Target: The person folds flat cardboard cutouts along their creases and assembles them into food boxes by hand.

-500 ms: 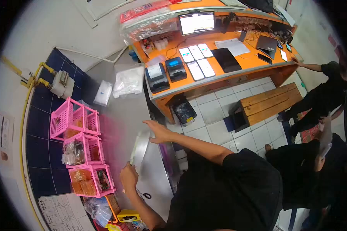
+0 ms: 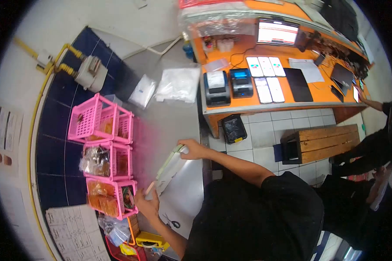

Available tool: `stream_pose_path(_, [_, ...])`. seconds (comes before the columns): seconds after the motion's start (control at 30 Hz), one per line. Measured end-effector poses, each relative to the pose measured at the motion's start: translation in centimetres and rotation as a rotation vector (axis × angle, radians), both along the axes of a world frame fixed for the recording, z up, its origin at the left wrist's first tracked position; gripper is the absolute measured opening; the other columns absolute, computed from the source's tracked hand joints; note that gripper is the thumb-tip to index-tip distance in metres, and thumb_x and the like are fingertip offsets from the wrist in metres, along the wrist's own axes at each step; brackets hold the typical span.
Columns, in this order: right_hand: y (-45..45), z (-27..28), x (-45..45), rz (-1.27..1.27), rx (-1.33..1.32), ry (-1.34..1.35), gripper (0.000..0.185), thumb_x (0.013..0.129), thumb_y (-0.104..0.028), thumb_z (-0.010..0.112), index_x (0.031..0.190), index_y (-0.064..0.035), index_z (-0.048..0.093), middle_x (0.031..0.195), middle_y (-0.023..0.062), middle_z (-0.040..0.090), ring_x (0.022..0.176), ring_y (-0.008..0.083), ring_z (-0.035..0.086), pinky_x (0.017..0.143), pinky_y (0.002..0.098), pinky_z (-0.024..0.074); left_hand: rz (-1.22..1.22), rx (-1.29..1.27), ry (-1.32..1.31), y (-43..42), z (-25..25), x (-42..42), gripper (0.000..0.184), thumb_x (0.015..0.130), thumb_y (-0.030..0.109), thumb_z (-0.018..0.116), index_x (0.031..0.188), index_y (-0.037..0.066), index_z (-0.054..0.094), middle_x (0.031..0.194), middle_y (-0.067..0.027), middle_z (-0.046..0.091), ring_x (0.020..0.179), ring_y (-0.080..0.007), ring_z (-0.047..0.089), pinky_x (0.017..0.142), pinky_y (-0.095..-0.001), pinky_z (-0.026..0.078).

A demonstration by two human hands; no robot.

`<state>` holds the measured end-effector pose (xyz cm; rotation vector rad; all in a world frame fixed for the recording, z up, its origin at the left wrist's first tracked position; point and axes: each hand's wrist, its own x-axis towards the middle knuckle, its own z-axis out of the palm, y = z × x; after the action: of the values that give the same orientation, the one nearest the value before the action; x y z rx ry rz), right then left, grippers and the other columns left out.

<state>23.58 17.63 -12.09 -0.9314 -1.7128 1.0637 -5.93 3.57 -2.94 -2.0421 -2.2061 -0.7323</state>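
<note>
A long, flat white object with a pale green edge [image 2: 169, 168], its kind unclear, is tilted over the steel counter [image 2: 150, 126]. My right hand [image 2: 192, 149] grips its far end, fingers curled over the edge. Close to the near end is my left hand [image 2: 147, 204], its fingers and thumb apart; whether it touches the object I cannot tell. Black-handled scissors [image 2: 173, 223] lie on the counter beside my left forearm.
Stacked pink baskets [image 2: 109, 161] with packets line the wall. White plastic packs [image 2: 177, 85] lie at the counter's far end. An orange desk [image 2: 231, 109] carries printers [image 2: 217, 89] and phones [image 2: 263, 66]. A wooden bench [image 2: 326, 141] and people in black [image 2: 357, 209] are at right.
My right hand, open before, has closed on the white object's far end. My left hand has let its fingers spread near the other end. The whole view has shifted, moving the desk rightward.
</note>
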Motion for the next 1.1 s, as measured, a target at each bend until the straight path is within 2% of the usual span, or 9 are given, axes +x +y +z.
stream_pose_path(0.03, [-0.2,-0.2,0.0,-0.024,-0.04,0.023,0.029,0.075,-0.014,0.069,0.1,-0.0031,0.062,0.088,0.0158,0.067,0.085,0.0275,0.066,0.077,0.0383,0.0507,0.064,0.017,-0.037,-1.1,-0.1,-0.5,0.041,0.092,0.03,0.063,0.116,-0.004,0.06,0.111,-0.021,0.063,0.109,-0.0359,0.058,0.092,-0.0448,0.046])
stream_pose_path(0.17, [-1.7,-0.3,-1.7,-0.089,-0.139,0.138,0.022,0.075,-0.007,0.066,0.096,-0.0026,0.059,0.085,0.0104,0.064,0.083,0.0192,0.062,0.077,0.0339,0.0489,0.254,0.478,-1.28,-1.3,-8.4,-0.5,0.051,0.103,0.045,0.042,0.126,0.0,0.05,0.121,-0.012,0.055,0.116,-0.0259,0.05,0.102,-0.0419,0.039])
stream_pose_path(0.3, [-2.2,-1.5,-3.2,-0.19,-0.131,0.173,0.025,0.071,-0.008,0.065,0.093,-0.0033,0.054,0.084,0.0133,0.061,0.082,0.0269,0.062,0.075,0.0376,0.0481,0.236,0.634,-1.309,-0.7,-11.4,-0.3,0.048,0.105,0.047,0.039,0.111,0.002,0.055,0.105,-0.012,0.057,0.105,-0.0254,0.053,0.097,-0.0414,0.041])
stream_pose_path(0.4, [-2.4,-2.0,-3.5,-0.255,-0.093,0.105,0.022,0.073,-0.001,0.062,0.092,-0.0036,0.051,0.083,0.0074,0.058,0.081,0.0177,0.058,0.075,0.033,0.0469,0.262,0.713,-1.491,-0.1,-13.9,-0.5,0.051,0.105,0.048,0.038,0.104,0.0,0.055,0.099,-0.0119,0.058,0.102,-0.025,0.054,0.094,-0.042,0.042])
stream_pose_path(0.53, [-2.6,-1.5,-3.3,-0.27,-0.017,0.07,0.028,0.073,-0.003,0.064,0.097,-0.0041,0.05,0.082,0.0083,0.057,0.077,0.0189,0.058,0.072,0.0332,0.0467,0.361,0.716,-1.24,0.9,-14.7,-0.3,0.05,0.105,0.047,0.037,0.098,0.0,0.053,0.096,-0.0132,0.057,0.095,-0.0269,0.055,0.087,-0.0442,0.046])
stream_pose_path(0.63, [-3.3,0.1,-2.4,-0.215,-0.205,-0.022,0.036,0.075,-0.011,0.066,0.104,-0.001,0.048,0.094,0.0205,0.059,0.093,0.0383,0.06,0.082,0.0473,0.0468,0.522,0.712,-1.206,3.9,-15.1,-2.6,0.055,0.103,0.05,0.038,0.102,-0.002,0.054,0.1,-0.0176,0.06,0.096,-0.0307,0.057,0.088,-0.0468,0.046])
stream_pose_path(0.83, [-6.2,0.3,-1.4,-0.153,-0.483,-0.234,0.048,0.087,-0.024,0.067,0.115,0.011,0.049,0.102,0.0336,0.064,0.099,0.0458,0.065,0.089,0.0492,0.0506,0.612,0.017,-0.519,12.3,-6.5,-2.1,0.064,0.1,0.055,0.043,0.107,-0.008,0.053,0.102,-0.0328,0.064,0.099,-0.0462,0.064,0.089,-0.0525,0.048])
stream_pose_path(0.93, [-7.1,-2.7,-1.5,-0.023,-0.67,-0.376,0.049,0.092,-0.031,0.063,0.113,0.0121,0.055,0.101,0.0324,0.065,0.099,0.0439,0.066,0.089,0.049,0.0505,0.522,-0.331,-0.251,16.4,-7.0,-2.0,0.07,0.098,0.054,0.045,0.123,-0.012,0.048,0.119,-0.0396,0.057,0.111,-0.0513,0.058,0.093,-0.0553,0.047])
stream_pose_path(1.1, [-7.1,-2.0,0.5,0.081,-0.835,-0.276,0.043,0.095,-0.031,0.056,0.097,0.0116,0.063,0.079,0.0205,0.071,0.073,0.0278,0.072,0.067,0.0392,0.0577,0.297,-0.274,-0.048,19.6,-13.4,-2.5,0.065,0.096,0.049,0.052,0.122,-0.01,0.046,0.114,-0.0367,0.058,0.106,-0.0509,0.059,0.089,-0.0546,0.048])
